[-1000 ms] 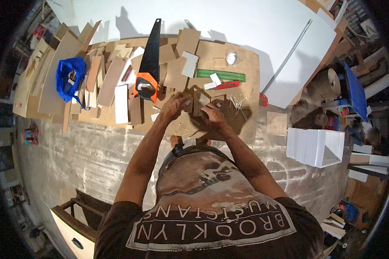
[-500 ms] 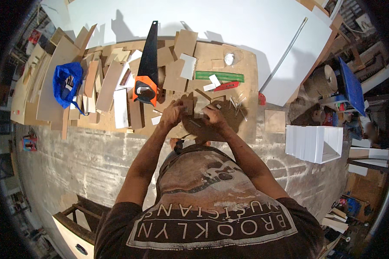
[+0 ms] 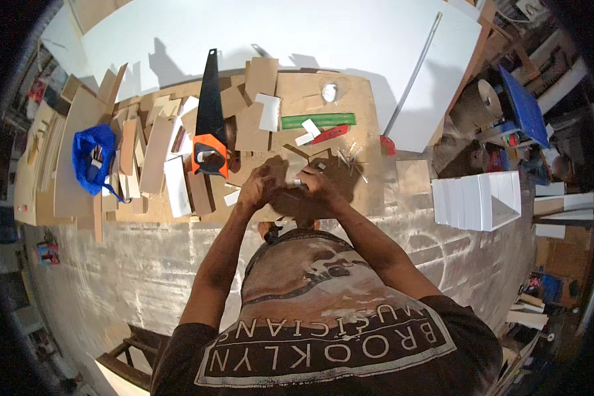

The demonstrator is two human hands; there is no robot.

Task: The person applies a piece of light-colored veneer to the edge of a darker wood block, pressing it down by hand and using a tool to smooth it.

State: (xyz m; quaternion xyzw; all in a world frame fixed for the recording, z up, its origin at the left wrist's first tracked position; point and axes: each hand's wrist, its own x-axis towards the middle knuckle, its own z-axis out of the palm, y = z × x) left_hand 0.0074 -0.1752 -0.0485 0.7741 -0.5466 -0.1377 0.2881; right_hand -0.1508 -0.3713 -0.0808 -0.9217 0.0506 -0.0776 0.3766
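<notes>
My left hand (image 3: 259, 188) is closed around a small brown piece of board (image 3: 276, 173) over the near edge of the workbench. Close beside it, my right hand (image 3: 318, 187) pinches a small pale piece (image 3: 299, 183), too small to identify. The two hands almost meet, and their shadow darkens the bench under them. Just beyond lie a red utility knife (image 3: 330, 134), small white blocks (image 3: 305, 133) and a green straight strip (image 3: 318, 121). Thin pale sticks (image 3: 351, 157) are scattered right of my right hand.
A handsaw (image 3: 210, 99) with an orange handle rests on board offcuts (image 3: 157, 155) at the left. Beside them is a blue bag (image 3: 89, 165). A large white panel (image 3: 297, 36) spans the back. White boxes (image 3: 472, 201) stand on the floor at right.
My hands have come closer together, the right one moving in toward the brown piece held in the left. The whole view has shifted slightly, with the bench items now further left.
</notes>
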